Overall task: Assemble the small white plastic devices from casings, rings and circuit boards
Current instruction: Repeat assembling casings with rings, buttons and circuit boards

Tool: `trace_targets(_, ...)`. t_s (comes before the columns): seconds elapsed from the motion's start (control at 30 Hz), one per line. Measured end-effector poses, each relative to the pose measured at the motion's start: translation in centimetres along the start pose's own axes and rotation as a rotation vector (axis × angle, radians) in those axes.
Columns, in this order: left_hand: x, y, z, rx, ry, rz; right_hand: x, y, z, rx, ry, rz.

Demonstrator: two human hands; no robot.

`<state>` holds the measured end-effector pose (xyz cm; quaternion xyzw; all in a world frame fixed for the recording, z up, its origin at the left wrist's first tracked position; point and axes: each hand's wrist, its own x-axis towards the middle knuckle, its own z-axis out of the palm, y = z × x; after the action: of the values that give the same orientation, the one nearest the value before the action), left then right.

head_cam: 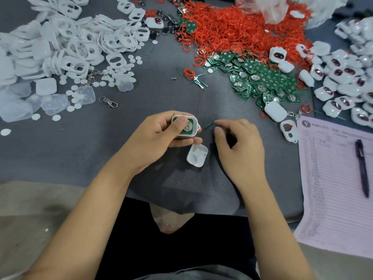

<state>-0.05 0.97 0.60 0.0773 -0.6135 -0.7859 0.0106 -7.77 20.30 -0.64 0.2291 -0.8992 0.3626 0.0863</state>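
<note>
My left hand [161, 136] grips a white casing half [191, 128] with a green circuit board seated inside it, the thumb pressing on the board. My right hand [240, 146] hovers just right of it with loosely curled fingers, the fingertips close to a thin green sliver [209, 125] on the table; whether they pinch it I cannot tell. A second white casing half [197, 155] lies hollow side up between my hands. Loose green circuit boards [262, 79] lie heaped at the upper right. Red rings [238, 29] pile up behind them.
White casing frames [76, 45] and clear pads [54, 104] cover the left of the grey table [121, 158]. Finished white devices [343, 81] are heaped at the right. A printed sheet [331, 178] with a dark pen [361, 168] lies at the right edge. A metal clasp [108, 101] sits left of centre.
</note>
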Motion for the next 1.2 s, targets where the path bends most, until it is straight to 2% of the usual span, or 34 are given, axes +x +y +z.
trace_targets(0.07,0.2,0.1,0.1,-0.06,0.024,-0.035,-0.5,-0.3,-0.4,0.215,-0.023,-0.018)
trace_targets(0.13,0.4,0.2,0.1,-0.15,0.056,-0.07,-1.0,-0.5,-0.8,0.3,-0.041,-0.039)
trace_targets(0.3,0.5,0.2,-0.1,-0.28,0.097,-0.066,-1.5,-0.5,-0.8,0.072,-0.232,-0.15)
trace_targets(0.37,0.5,0.2,0.0,-0.282,0.111,-0.067,-1.5,-0.5,-0.8,0.103,-0.262,-0.169)
trace_targets(0.43,0.5,0.3,0.1,-0.277,0.123,-0.072,-1.4,-0.4,-0.9,0.259,-0.235,-0.073)
trace_targets(0.57,0.5,0.4,0.1,-0.27,0.123,-0.084,-1.1,-0.3,-1.2,0.512,-0.026,0.152)
trace_targets(0.73,0.5,0.2,-0.1,-0.243,0.1,-0.076,-0.9,-0.5,-1.2,0.649,0.053,0.235)
trace_targets(0.93,0.2,-0.4,-0.1,-0.055,0.096,0.008,-0.8,-0.5,-1.5,0.836,0.032,0.279)
trace_targets(1.2,0.1,-0.5,-0.1,-0.005,0.095,0.02,-0.6,0.0,-1.4,0.93,0.018,0.315)
